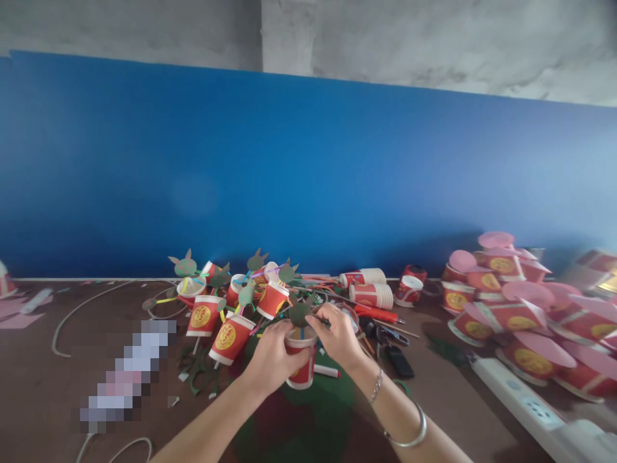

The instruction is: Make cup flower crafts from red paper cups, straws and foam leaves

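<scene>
Near the middle of the brown table, a red and white paper cup [301, 374] stands between my hands. My left hand [274, 357] is wrapped round its left side and rim. Above the cup's mouth is a dark green paper head [301, 314] with pointed ears, on a blue strip that goes down into the cup. My right hand [337, 331] pinches at the right edge of this head, fingers closed; a small dark piece shows at the fingertips. Just behind the cup lies a white marker [326, 371] with a red cap.
Several red cups with green paper heads [231, 337] crowd the left. Stacked cups [370, 296], a red-handled tool [378, 314] and a black object [399, 361] lie right of centre. Cups with pink discs [525, 321] pile up at the right, behind a white power strip [515, 399]. A blue panel [308, 173] stands behind.
</scene>
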Motion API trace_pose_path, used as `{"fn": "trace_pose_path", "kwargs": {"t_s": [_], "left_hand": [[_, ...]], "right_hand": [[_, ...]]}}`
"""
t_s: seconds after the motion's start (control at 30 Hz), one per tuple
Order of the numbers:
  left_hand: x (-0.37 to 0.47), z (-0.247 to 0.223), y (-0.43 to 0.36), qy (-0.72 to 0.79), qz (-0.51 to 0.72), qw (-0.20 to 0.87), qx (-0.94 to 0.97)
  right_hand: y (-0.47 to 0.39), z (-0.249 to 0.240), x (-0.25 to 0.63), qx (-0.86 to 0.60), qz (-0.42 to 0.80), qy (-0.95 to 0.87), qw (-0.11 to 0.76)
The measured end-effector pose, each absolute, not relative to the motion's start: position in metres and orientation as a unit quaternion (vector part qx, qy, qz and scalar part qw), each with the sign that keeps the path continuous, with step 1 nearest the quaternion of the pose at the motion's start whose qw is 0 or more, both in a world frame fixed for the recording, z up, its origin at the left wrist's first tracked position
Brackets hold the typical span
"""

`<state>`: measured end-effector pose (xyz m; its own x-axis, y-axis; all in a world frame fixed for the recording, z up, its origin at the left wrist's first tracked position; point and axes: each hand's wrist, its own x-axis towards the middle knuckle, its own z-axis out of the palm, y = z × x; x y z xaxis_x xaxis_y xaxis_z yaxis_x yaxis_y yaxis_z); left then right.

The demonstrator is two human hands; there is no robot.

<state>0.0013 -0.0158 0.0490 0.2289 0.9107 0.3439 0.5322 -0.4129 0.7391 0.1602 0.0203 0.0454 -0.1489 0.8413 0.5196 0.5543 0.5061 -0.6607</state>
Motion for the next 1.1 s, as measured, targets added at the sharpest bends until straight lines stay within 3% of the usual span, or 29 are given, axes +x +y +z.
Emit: {"fn": "trace_pose_path", "kwargs": {"t_s": [0.3,0.67,0.93,1.1], "left_hand": [[-0.0013,0.0441,-0.0113,0.535,0.394,0.183,0.725],[-0.0014,0.0469,-0.0138,0.513,0.379,0.224,0.737],[-0.0009,0.0464,-0.0141,0.510,0.386,0.216,0.738],[-0.0022,0.0470,-0.0121,0.532,0.374,0.201,0.732]], "right_hand": [[0.0211,0.0488,0.1635,-0.458,0.169,-0.750,0.446],[0.0212,0.0489,0.1609,-0.488,0.239,-0.731,0.413],[0.0209,0.0473,0.1609,-0.444,0.197,-0.745,0.457],[0.0193,0.0507,0.1607,-0.434,0.149,-0.773,0.437]]}}
